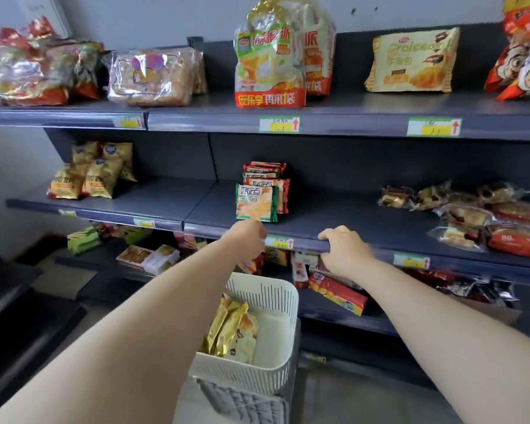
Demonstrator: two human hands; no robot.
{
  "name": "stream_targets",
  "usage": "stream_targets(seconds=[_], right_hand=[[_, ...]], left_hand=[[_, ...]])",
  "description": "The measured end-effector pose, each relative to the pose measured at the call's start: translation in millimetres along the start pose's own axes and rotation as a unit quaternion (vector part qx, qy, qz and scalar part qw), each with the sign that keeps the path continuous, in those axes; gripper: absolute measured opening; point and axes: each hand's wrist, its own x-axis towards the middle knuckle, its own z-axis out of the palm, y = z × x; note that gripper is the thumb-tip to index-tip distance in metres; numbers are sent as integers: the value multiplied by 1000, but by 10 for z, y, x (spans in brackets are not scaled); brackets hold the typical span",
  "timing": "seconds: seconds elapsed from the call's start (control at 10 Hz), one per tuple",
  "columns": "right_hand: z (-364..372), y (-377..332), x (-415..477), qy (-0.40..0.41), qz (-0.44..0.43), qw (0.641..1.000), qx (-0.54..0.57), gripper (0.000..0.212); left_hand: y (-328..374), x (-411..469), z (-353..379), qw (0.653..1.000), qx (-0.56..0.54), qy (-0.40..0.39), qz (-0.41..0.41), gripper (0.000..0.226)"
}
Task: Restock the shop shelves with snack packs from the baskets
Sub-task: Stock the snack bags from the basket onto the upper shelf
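Partway: green pack [254,203] stands on the middle shelf [334,215], left hand [247,237] just below it, grip not visible; right hand [344,252] grips that shelf's front edge; gold packs [230,328] lie unshelved in the basket [276,289].

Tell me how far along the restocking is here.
Done: green and red packs stand in a row on the middle shelf. In hand: the left hand reaches the front pack at its base, grip unclear; the right hand grips the shelf edge. Left: gold packs lie in the white basket.
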Motion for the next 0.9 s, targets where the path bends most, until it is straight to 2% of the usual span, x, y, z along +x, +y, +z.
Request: stream_targets(seconds=[0.1,0.2,0.3,0.4,0.6,0.8,0.9], right_hand=[[440,-250,87,-40,-16,999,12,48],[842,-469,204,-89,-16,996,14,47],[1165,-670,337,-133,-8,991,11,46],[1439,-825,505,-160,11,987,5,45],[1914,-972,725,-206,57,977,19,44],[2172,-877,705,-246,91,965,25,45],[2224,-784,739,-254,94,962,40,45]], left_hand=[[-572,12,281,999,-9,-22,-48,24],[-1123,42,495,992,-27,-40,-114,28],[-1599,130,720,988,-17,-72,-138,27],[-1933,283,989,984,-11,-100,-149,17],[-2198,564,1546,966,-107,-171,-164,29],[-2126,659,2076,954,-101,-244,-141,24],[-2032,678,2269,951,-92,-254,-151,23]])
